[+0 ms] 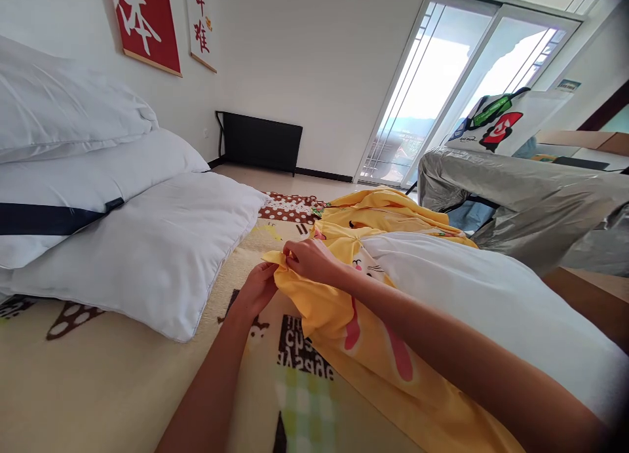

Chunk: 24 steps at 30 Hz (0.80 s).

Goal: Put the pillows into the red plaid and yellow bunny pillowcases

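A yellow pillowcase (pixel 344 315) with pink cartoon prints lies on the bed, partly pulled over a white pillow (pixel 472 289). My right hand (pixel 307 257) pinches the pillowcase's corner at the middle of the view, fingers closed on the cloth. Just below it, my left hand (pixel 258 290) grips the same corner from underneath, fingers curled into the fabric. Both forearms reach in from the bottom edge.
Three white pillows (pixel 113 197) are stacked at the left on a cream patterned blanket (pixel 88 381). A grey covered piece of furniture (pixel 521 191) stands at the right. Glass sliding doors (pixel 442 79) and a black low panel (pixel 260 141) are at the far wall.
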### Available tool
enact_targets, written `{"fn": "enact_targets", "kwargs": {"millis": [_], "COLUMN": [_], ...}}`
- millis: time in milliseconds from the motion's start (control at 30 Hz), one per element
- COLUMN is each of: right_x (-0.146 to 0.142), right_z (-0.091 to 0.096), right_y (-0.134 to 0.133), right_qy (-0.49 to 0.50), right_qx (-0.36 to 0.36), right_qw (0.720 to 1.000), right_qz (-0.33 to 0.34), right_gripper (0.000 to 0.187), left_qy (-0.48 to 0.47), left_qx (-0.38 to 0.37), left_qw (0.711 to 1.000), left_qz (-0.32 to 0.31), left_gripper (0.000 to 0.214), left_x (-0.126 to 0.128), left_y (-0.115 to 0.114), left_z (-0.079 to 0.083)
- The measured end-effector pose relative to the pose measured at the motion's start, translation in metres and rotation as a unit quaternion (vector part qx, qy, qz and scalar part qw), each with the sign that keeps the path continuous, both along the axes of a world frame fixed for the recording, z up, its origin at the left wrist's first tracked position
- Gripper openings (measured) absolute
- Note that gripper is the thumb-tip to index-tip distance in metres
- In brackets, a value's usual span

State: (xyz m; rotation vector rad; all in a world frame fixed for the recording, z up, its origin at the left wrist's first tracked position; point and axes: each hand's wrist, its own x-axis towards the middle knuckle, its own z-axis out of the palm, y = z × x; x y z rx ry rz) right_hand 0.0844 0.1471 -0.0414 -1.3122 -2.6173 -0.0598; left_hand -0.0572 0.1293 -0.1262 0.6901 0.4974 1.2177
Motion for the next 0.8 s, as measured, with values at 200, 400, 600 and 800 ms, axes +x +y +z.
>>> {"fn": "enact_targets", "kwargs": {"millis": [200,400,600,800], "right_x": [0.001,-0.002,-0.009,-0.011], "right_z": [0.002,-0.007,-0.014,-0.011], "right_y": [-0.015,-0.018,-0.012,-0.011], "right_qy": [-0.125,-0.218,-0.133,-0.015], "right_qx": [0.085,0.161,0.077,-0.012], "right_qw": [0.987,0.955,0.987,0.997], "right_qz": [0.061,0.116,0.055,-0.073], "right_gripper": [0.017,0.023,0.023,0.031], "left_qy": [0.049,0.088,0.135,0.167], "left_qx": [-0.025,-0.032,0.011,0.038], "left_qw": [0.997,0.996,0.985,0.966], "left_qz": [-0.046,-0.005,0.105,0.195], "left_gripper": [0.021,0.013,0.017,0.035], "left_x": [-0.018,-0.019,-0.005,0.005], "left_y": [0.003,0.011,0.004,-0.002], "left_z": [-0.004,-0.014,-0.01,-0.004]}}
